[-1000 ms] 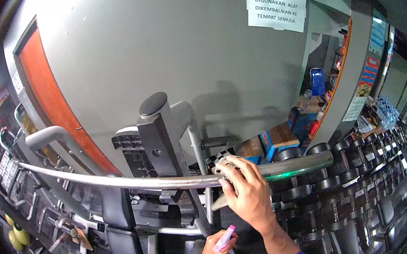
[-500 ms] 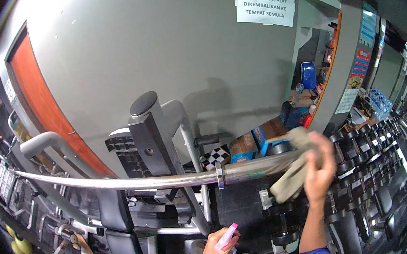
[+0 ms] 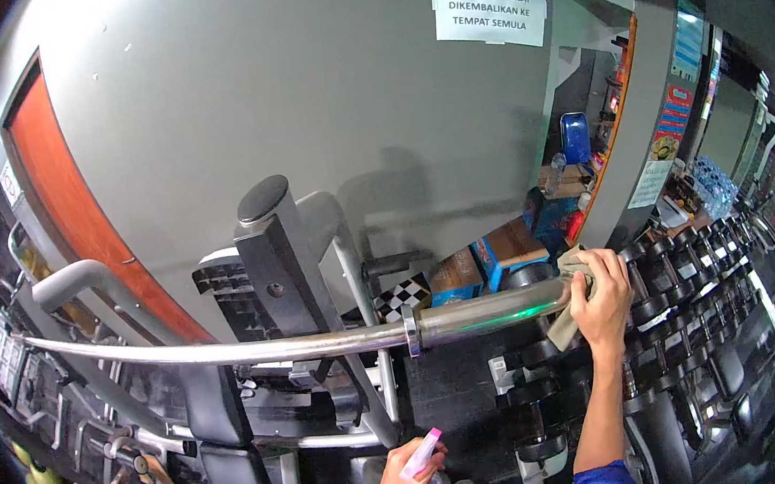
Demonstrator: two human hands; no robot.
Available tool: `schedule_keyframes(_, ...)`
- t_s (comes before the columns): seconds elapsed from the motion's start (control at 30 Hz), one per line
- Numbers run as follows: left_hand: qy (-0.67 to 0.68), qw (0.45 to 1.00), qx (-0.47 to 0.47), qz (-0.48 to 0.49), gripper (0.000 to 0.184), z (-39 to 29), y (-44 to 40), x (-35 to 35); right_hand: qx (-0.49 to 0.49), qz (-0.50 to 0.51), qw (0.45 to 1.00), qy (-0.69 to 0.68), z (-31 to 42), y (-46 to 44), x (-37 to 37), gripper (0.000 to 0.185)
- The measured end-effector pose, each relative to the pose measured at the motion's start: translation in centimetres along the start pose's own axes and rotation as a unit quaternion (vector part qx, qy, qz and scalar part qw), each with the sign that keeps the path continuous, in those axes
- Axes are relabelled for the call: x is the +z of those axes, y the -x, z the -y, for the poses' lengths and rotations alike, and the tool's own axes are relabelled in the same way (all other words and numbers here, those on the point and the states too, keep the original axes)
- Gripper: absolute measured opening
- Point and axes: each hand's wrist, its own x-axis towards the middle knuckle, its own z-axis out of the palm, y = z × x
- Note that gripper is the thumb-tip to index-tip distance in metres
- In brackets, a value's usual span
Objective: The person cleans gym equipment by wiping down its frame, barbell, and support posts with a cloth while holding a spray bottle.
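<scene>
A long chrome barbell (image 3: 323,344) runs across the view, its thick end sleeve (image 3: 489,312) toward the right. My right hand (image 3: 606,299) is closed around a beige-grey cloth (image 3: 563,325), pressed on the sleeve's outer end. The cloth covers that tip, and a loose fold of it hangs below. Low in the middle, near my body, my left hand (image 3: 403,478) grips a small spray bottle (image 3: 420,456) of pale pink colour with a brighter pink top. The lower part of the bottle is hidden by my fingers.
A bench machine with a black upright post (image 3: 278,263) stands behind the bar. Dumbbell racks (image 3: 687,305) fill the right side. Cardboard boxes (image 3: 511,253) lie against the grey wall, near a checkered box (image 3: 403,297). A black padded bench (image 3: 214,402) is at left.
My right hand with the cloth has gone from a blurred position over the sleeve to wrapping its outer end. The cloth hangs less spread out. My left hand stays low with the bottle.
</scene>
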Motion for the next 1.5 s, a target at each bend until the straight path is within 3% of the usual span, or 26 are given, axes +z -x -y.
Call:
schedule_keyframes(0.1, 0.003, 1.0, -0.015, -0.01, 0.013, 0.1, 0.5, -0.1, -0.056, -0.136, 0.989, -0.031, -1.5, 2.0, 2.3, 0.016)
schedule_keyframes(0.27, -0.065, 0.998, 0.018, -0.013, 0.014, -0.4, 0.8, -0.5, -0.096, -0.25, 0.962, -0.053, -3.7, 5.4, 5.3, 0.017)
schedule_keyframes(0.4, -0.019, 1.0, -0.021, -0.009, 0.015, 0.0, 0.6, 0.0, -0.032, -0.166, 0.984, -0.059, 1.0, 4.6, 3.4, 0.025)
schedule_keyframes(0.57, -0.045, 0.999, 0.023, 0.012, 0.013, -0.2, 0.1, 1.2, -0.145, 0.017, 0.975, -0.168, 12.8, 3.1, 3.8, 0.032)
schedule_keyframes(0.63, -0.033, 0.999, 0.017, 0.023, 0.013, -0.1, 0.1, 1.7, -0.179, 0.033, 0.968, -0.17, 15.4, 3.7, 4.2, 0.039)
schedule_keyframes(0.73, -0.008, 1.0, -0.001, 0.019, 0.013, -0.2, 0.1, 2.2, -0.106, 0.099, 0.929, -0.339, 13.7, 3.1, 3.4, 0.038)
schedule_keyframes(0.8, -0.004, 1.0, -0.012, 0.02, 0.013, -0.2, 0.3, 2.3, -0.004, 0.075, 0.898, -0.433, 11.7, 2.4, 1.7, 0.029)
schedule_keyframes(0.83, -0.004, 1.0, -0.009, 0.022, 0.013, -0.1, 0.3, 2.3, 0.023, 0.016, 0.879, -0.476, 10.1, 1.7, 1.4, 0.026)
schedule_keyframes(0.93, 0.008, 1.0, -0.01, 0.019, 0.013, -0.3, 0.7, 2.0, 0.044, -0.129, 0.961, -0.242, 4.2, -0.9, -0.4, 0.02)
schedule_keyframes(0.97, 0.017, 1.0, -0.015, 0.016, 0.013, -0.8, 0.8, 1.8, 0.029, -0.103, 0.977, -0.187, 1.6, -1.6, -0.5, 0.018)
schedule_keyframes(1.03, 0.023, 1.0, -0.018, 0.009, 0.014, -1.1, 0.7, 1.5, 0.033, 0.046, 0.998, -0.02, 0.3, -1.3, -0.7, 0.015)
schedule_keyframes(1.07, 0.021, 1.0, -0.018, 0.006, 0.014, -1.0, 0.6, 1.4, 0.058, 0.043, 0.995, -0.074, 0.2, -1.1, -0.3, 0.014)
schedule_keyframes(1.2, 0.038, 0.999, -0.016, 0.002, 0.013, -1.1, 0.6, 1.5, 0.039, 0.026, 0.998, -0.039, 1.6, -0.8, -1.0, 0.015)
schedule_keyframes(1.33, 0.018, 1.0, -0.017, 0.002, 0.013, -0.8, 0.9, 1.6, 0.008, -0.032, 0.988, -0.152, -1.4, -0.1, 0.9, 0.019)
schedule_keyframes(1.47, -0.007, 1.0, -0.013, -0.005, 0.013, -0.6, 1.5, 1.3, 0.193, -0.133, 0.92, -0.315, -4.2, -0.8, 0.7, 0.023)
schedule_keyframes(1.5, -0.016, 1.0, -0.008, -0.009, 0.013, -0.1, 1.6, 1.1, 0.255, -0.099, 0.847, -0.456, -6.2, -0.5, 1.2, 0.026)
